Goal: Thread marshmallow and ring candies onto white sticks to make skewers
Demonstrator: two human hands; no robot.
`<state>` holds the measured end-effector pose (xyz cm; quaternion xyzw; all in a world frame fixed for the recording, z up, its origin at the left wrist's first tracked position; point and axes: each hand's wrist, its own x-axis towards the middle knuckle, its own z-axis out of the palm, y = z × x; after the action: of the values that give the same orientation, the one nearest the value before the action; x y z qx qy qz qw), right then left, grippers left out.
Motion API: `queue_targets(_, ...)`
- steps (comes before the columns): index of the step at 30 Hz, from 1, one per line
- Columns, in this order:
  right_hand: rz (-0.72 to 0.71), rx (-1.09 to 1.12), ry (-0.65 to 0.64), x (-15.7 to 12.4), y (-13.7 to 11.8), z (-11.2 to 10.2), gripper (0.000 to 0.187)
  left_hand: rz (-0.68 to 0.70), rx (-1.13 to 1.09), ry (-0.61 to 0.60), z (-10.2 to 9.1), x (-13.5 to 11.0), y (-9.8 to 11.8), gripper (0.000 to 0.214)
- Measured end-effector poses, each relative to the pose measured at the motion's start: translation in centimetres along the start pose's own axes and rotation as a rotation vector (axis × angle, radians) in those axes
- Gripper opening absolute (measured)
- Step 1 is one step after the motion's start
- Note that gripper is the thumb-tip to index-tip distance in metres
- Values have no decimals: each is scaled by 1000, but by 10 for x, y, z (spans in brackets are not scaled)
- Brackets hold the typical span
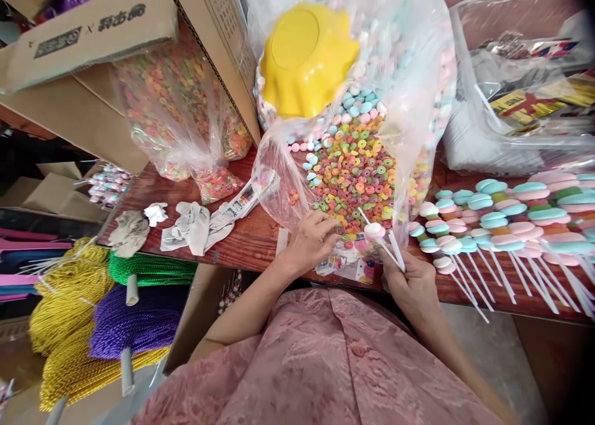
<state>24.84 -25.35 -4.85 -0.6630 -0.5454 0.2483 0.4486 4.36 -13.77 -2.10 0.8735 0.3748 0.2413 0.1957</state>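
My right hand is closed around several white sticks. One of them carries a pink-and-white marshmallow near its upper end, with the bare tip poking out above. To the left, my left hand lies at the near edge of a pile of colourful gummy rings. Its fingers are bent and close together; whatever may be between them is hidden. The rings spill from a clear plastic bag, with pink, white and blue marshmallows behind them.
An upturned yellow bowl rests on the marshmallow bag. Finished candy skewers lie in rows at right, below a clear plastic bin. At left stand a cardboard box, a bag of gummy rings, white gloves and bundled cords.
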Motion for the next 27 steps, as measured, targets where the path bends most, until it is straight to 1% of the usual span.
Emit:
queue_targets(2, -23, -4, -44, 1, 2, -2, 28, -14, 60, -46, 2, 6, 3, 19)
queue_targets(4, -33, -13, -71, 3, 2, -6, 28, -74, 59, -49, 2, 13, 1, 17)
queue_targets(8, -78, -92, -88, 6, 1, -11, 28, -223, -88, 61, 1, 20, -14, 21)
queue_targets(10, -100, -140, -70, 5, 0, -11, 29, -249, -204, 85, 2, 21, -20, 24)
queue_targets(12, -116, -151, -57, 5, -1, -9, 29, -240, -268, 64, 3, 22, -22, 24)
queue_targets(13, -116, -143, -58, 5, 0, -9, 29, -219, -264, 38, 2, 23, -23, 23)
queue_targets(15, -112, -131, -70, 5, 1, -9, 29, -148, -183, -39, 0, 27, -21, 22)
queue_targets(17, -107, -147, -81, 4, 2, -8, 29, -81, -44, -132, -5, 31, -16, 19)
queue_targets(19, -101, -187, -87, 3, 5, -8, 30, -57, 114, -211, -10, 35, -9, 15)
queue_targets(21, -92, -219, -89, 2, 6, -7, 31, -50, 245, -262, -13, 35, -2, 13)
queue_targets(23, -86, -235, -88, 1, 8, -6, 32, -36, 293, -273, -14, 32, 4, 14)
queue_targets(27, -89, -264, -103, 0, 9, -4, 35, -17, 275, -227, -11, 26, 8, 24)
